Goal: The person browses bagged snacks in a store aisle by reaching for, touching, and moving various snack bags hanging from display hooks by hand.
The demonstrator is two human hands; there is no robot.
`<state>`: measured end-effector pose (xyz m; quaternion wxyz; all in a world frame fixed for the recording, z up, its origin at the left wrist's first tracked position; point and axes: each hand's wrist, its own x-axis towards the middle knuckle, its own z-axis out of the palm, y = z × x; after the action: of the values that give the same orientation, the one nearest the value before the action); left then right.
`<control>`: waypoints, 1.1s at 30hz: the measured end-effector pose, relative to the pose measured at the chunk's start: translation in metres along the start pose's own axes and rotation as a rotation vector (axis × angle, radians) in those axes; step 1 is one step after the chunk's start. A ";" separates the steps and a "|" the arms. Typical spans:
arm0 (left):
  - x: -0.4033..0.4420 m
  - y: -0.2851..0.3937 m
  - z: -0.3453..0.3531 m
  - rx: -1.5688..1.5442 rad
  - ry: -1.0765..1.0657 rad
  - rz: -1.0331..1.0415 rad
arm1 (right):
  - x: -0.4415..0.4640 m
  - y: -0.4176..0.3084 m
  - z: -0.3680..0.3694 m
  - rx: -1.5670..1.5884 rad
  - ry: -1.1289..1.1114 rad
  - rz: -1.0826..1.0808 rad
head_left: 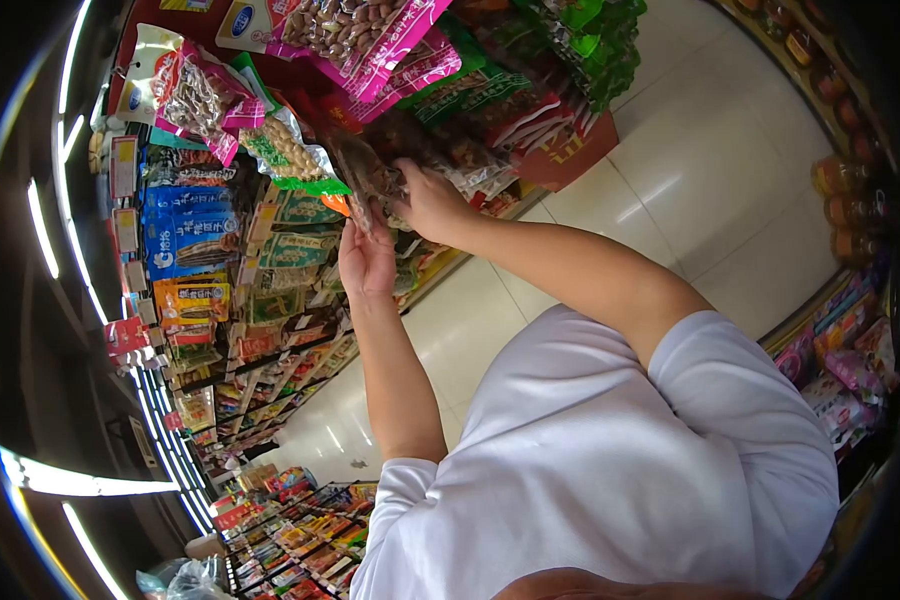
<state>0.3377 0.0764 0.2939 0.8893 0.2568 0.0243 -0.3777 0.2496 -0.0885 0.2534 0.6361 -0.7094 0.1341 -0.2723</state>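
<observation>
My right hand is closed on a dark, see-through snack packet at the hanging display; its printing and contents are too blurred to read. Below it, my left hand is turned palm up, its fingertips at the packet's lower end. Those fingers are partly covered by the packet, so I cannot tell how firmly they hold it. Close beside the hands hangs a clear, green-edged bag of peanuts. Pink-edged nut bags hang above.
Blue snack bags and other packets fill the shelf on the left. A red display board juts out over the pale tiled floor. Jars stand at the far right, with colourful bags below them.
</observation>
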 end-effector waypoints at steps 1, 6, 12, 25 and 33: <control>0.000 0.000 0.000 0.002 0.008 0.002 | 0.000 -0.004 -0.002 -0.021 -0.015 -0.030; 0.001 0.004 -0.004 0.058 0.033 0.045 | -0.005 -0.017 -0.009 -0.199 -0.127 -0.155; -0.001 -0.002 0.006 0.319 0.174 0.079 | -0.018 -0.055 -0.017 -0.547 -0.096 -0.357; 0.010 -0.002 -0.005 0.419 0.162 0.038 | -0.018 -0.080 -0.030 -0.540 -0.247 -0.383; 0.011 0.005 -0.005 0.252 0.227 0.057 | -0.013 -0.072 -0.038 -0.332 -0.297 -0.191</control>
<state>0.3501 0.0742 0.2890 0.8519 0.4080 0.0696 -0.3210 0.2063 -0.1021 0.3220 0.4948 -0.8459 0.0143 -0.1984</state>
